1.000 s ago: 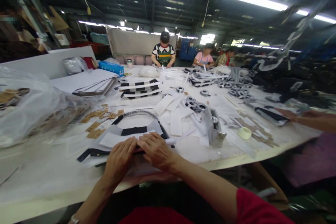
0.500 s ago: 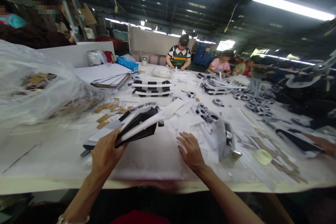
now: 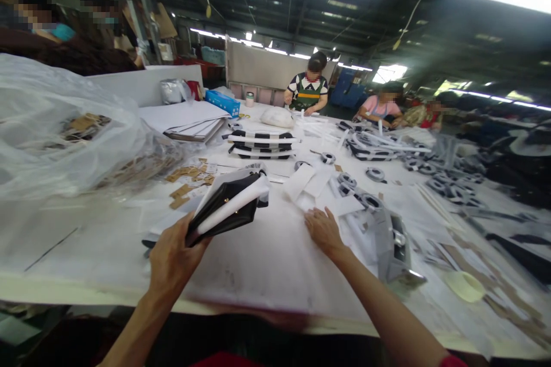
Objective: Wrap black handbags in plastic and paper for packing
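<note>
My left hand (image 3: 174, 249) is closed around the lower end of a black handbag (image 3: 228, 206) with small gold-coloured studs. A white-wrapped strip, which looks like a handle, lies along the bag's side, and the bag is tilted up off the table. My right hand (image 3: 325, 234) rests at the near edge of a pile of white paper strips (image 3: 318, 183). Its fingers reach forward, slightly bent and apart, and no held thing shows in them. White sheets and a dark piece lie partly hidden behind my left hand.
A tape dispenser (image 3: 398, 241) stands right of my right hand, near grey rolls (image 3: 370, 202). Striped black-and-white bags (image 3: 260, 145) lie farther back. Brown tags (image 3: 183, 192) and a big clear plastic bag (image 3: 55, 126) are at left. A co-worker (image 3: 307, 89) stands across the table.
The view has swung left, so things sit farther right. My left hand has turned the handbag, showing more of its black side. My right hand has moved forward onto the paper strips' edge.
</note>
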{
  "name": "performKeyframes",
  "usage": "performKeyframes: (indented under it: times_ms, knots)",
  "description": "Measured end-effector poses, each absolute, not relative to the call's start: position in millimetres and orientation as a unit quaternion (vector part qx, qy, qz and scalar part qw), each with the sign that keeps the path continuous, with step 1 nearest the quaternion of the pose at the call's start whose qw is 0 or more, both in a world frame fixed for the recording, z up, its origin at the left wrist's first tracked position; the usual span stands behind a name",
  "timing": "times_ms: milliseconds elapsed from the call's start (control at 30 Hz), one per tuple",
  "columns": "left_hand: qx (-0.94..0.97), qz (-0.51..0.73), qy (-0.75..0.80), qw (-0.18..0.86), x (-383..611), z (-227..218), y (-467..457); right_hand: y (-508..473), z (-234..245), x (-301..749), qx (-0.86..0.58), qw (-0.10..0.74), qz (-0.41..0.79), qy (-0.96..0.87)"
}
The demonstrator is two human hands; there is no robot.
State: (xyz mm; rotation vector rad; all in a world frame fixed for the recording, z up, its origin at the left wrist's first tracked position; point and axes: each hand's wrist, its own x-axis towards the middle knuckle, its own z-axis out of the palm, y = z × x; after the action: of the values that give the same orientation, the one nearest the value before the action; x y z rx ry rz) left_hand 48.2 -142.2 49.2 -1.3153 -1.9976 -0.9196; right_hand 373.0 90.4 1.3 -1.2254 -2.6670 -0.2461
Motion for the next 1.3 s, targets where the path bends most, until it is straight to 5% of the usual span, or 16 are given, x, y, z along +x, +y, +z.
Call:
performKeyframes:
  times_ms: [333, 500, 800, 1300]
  knots:
    - [-0.564, -0.326, -0.698, 0.296, 56.1, 42.4, -139.5, 93.7, 18.8, 443.1, -0.476, 0.137, -0.053, -0.867]
    - [-0.629, -0.313, -0.644, 0.302, 68.4, 36.9, -140.1, 87.3, 36.5, 435.0, -0.536, 0.185, 0.073, -0.821]
    - [-0.653, -0.31, -0.624, 0.295, 72.6, 33.0, -142.8, 69.3, 44.7, 426.1, -0.483, 0.028, 0.163, -0.86]
    - [-0.582, -0.344, -0.673, 0.299, 61.8, 38.3, -140.3, 89.4, 30.5, 350.7, -0.501, -0.04, 0.025, -0.864]
